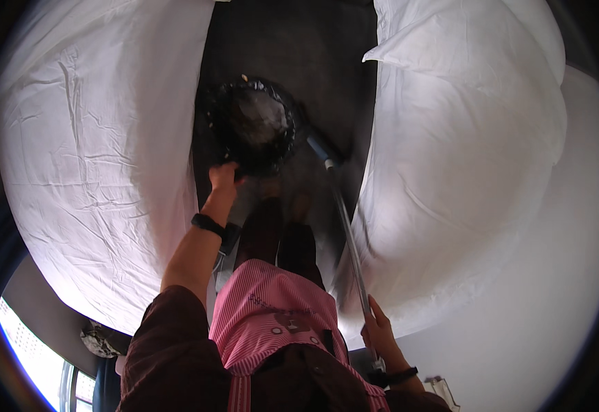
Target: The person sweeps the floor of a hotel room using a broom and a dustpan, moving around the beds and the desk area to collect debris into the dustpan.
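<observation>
My left hand grips the near edge of a round bin lined with a black plastic bag. Pale, crumpled contents show inside it, too dim to identify. In my right hand is the upper part of a long metal pole. This pole slants down and away to a blue joint just right of the bin. A dark head, perhaps of a flat mop, is blurred against the dark floor there.
White-sheeted beds stand on both sides, the left bed and the right bed, with a narrow strip of dark floor between. A window lies at lower left beside a dark blue curtain. A pale wall rises at right.
</observation>
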Demonstrator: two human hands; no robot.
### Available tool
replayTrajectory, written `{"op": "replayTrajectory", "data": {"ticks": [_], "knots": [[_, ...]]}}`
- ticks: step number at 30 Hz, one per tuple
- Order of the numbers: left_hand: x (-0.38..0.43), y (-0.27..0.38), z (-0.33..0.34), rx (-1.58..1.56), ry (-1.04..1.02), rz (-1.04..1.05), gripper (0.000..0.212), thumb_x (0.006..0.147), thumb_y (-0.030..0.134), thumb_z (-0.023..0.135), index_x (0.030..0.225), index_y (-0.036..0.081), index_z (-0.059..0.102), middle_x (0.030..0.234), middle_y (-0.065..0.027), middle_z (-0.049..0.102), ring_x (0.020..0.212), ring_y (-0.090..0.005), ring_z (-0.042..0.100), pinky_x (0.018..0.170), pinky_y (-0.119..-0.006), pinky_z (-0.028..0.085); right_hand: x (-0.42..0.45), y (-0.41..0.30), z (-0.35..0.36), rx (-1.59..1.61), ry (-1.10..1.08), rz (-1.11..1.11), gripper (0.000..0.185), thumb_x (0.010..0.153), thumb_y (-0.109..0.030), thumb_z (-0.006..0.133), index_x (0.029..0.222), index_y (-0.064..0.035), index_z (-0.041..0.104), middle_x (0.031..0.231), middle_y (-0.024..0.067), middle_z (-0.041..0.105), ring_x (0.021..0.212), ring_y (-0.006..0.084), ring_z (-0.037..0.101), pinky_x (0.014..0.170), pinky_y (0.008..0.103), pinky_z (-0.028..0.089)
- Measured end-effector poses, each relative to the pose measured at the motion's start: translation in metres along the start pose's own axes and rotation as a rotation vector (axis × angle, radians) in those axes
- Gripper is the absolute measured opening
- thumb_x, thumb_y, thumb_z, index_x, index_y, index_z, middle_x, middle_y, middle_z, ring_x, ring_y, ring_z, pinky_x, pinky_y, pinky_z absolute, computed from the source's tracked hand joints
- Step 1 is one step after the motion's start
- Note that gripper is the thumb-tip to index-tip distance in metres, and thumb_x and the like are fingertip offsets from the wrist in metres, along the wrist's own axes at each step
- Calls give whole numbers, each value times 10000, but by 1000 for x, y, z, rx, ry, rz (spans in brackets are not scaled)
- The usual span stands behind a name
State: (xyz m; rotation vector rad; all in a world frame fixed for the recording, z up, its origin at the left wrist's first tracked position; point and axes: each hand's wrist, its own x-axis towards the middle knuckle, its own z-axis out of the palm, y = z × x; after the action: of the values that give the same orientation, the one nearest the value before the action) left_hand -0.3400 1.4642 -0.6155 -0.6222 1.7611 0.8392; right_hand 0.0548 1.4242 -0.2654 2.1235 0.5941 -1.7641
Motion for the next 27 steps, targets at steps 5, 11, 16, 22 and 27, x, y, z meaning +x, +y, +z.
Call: {"op": "replayTrajectory", "data": {"ticks": [5, 11, 16, 22, 27], "knots": [[23, 32, 24, -121, 22, 69, 224, 799, 54, 610, 1001, -34, 571, 964, -185, 601, 807, -315, 617, 465, -376, 510, -10, -49, -3, -16, 143, -85, 510, 969, -129, 405, 1461, -177, 281, 489, -36, 396, 369, 52, 367, 332, 235, 328], [24, 73, 49, -208, 1, 76, 190, 811, 59, 597, 985, -17, 581, 985, -158, 604, 821, -308, 616, 511, -384, 518, 141, -153, 20, -489, 365, -598, 510, 959, -201, 435, 1442, -146, 277, 1191, 238, 558, 846, 456, 600, 696, 468, 501], [37, 73, 51, -209, -49, 71, 187, 815, 58, 593, 989, -9, 582, 985, -153, 605, 819, -298, 616, 528, -389, 523, 205, -111, 39, -940, 439, -643, 595, 950, -252, 447, 1471, -229, 161, 645, 200, 615, 614, 413, 600, 567, 491, 483], [45, 58, 82, -217, -26, 72, 183, 837, 39, 571, 1009, -24, 571, 1006, -168, 595, 757, -313, 628, 530, -368, 538, 135, 44, 38, -1019, 141, -315, 691, 886, -250, 496, 1480, -261, 142, 686, 223, 629, 631, 442, 611, 579, 545, 488], [108, -9, 133, -131, -143, 132, 186, 857, 39, 572, 1026, -35, 586, 1058, -190, 568, 792, -330, 618, 543, -357, 571, 58, 62, 40, -958, -35, -39, 684, 903, -302, 485, 1477, -278, 113, 625, 255, 599, 621, 456, 600, 580, 568, 459]]}}
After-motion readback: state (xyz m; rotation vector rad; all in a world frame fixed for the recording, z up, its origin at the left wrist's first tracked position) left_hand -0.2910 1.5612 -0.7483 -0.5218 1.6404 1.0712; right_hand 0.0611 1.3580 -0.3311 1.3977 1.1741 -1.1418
